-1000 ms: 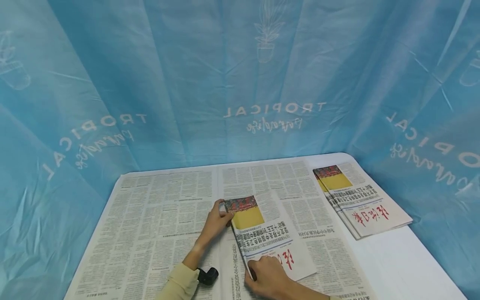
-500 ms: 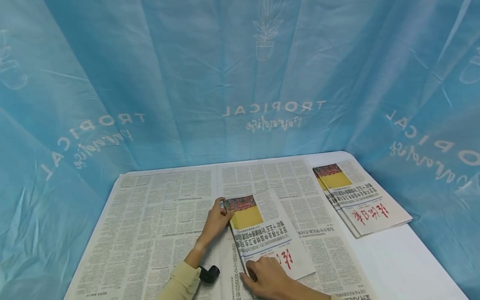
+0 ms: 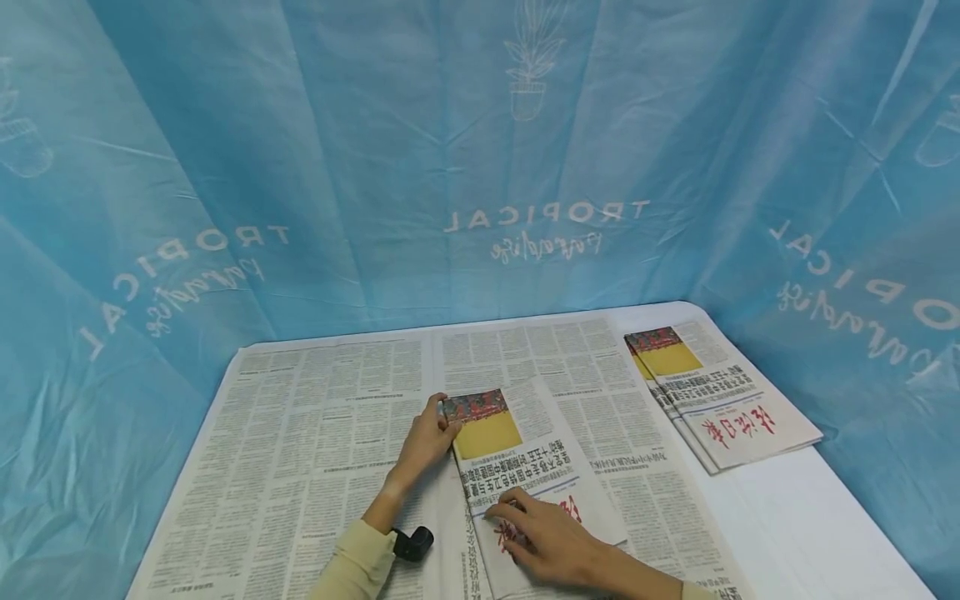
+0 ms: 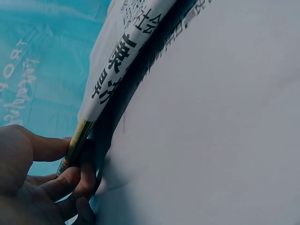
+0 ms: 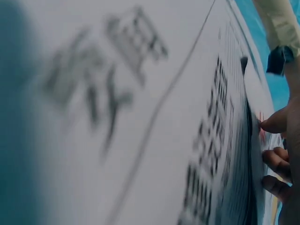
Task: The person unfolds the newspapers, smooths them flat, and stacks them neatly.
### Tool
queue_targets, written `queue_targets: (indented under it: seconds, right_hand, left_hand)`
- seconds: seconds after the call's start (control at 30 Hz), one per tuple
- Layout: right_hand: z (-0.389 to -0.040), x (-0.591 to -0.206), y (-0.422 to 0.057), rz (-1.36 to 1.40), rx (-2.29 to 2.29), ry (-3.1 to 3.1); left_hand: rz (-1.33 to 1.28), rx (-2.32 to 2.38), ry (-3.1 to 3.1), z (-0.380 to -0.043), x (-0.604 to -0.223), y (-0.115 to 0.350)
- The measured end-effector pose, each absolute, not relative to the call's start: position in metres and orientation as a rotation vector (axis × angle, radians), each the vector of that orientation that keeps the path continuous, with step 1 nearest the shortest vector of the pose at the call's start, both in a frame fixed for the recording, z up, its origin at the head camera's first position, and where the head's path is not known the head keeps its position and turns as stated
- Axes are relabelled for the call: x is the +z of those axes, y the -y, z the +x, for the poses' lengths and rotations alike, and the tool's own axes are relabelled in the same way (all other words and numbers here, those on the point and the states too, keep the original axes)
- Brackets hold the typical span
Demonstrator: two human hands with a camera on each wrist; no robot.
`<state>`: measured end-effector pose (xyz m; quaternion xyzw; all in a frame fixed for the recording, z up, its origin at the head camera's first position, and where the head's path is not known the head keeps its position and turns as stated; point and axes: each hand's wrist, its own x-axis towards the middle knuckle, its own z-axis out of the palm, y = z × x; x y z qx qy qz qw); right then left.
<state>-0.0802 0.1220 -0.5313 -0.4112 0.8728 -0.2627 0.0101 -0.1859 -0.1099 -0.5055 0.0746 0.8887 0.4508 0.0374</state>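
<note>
1. We see a blue curtain (image 3: 390, 167) behind and around the work, printed with white "TROPICAL Paradise" lettering that reads mirrored.
2. Below it we have a white-topped table (image 3: 795, 517), its far edge just beside the curtain.
3. On the table we find an opened-out newspaper spread (image 3: 322, 450), dense with columns of small print.
4. On the spread, near its middle and slightly tilted, we see the folded newspaper (image 3: 525, 467) in hand, with a red-and-yellow picture at its far end and red title characters at its near end.
5. At the table's right side, apart from that one, we notice a pile of matching folded newspapers (image 3: 742, 408), slightly offset.
6. We see the right hand (image 3: 555, 537) resting over the red title, fingers bent and apart, fingertips touching the paper without pinching it.
7. We see the left hand (image 3: 422, 442) pinching the far-left corner, thumb above, fingers beneath.
8. At the left wrist we spot a black wrist camera (image 3: 414, 544).
</note>
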Motion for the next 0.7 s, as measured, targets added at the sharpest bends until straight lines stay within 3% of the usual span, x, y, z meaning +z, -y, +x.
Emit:
queue_targets:
  seconds: [0.2, 0.7]
  right_hand:
    - [-0.089, -0.531, -0.137, -1.408, -0.598, -2.882]
    - [-0.101, -0.528, -0.179, -1.378, -0.425, -2.965]
  left_hand:
    - [0.192, 1.375, -2.7, -0.19, -0.506, 0.118]
    - [0.287, 1.33, -2.632, -0.193, -0.505, 0.143]
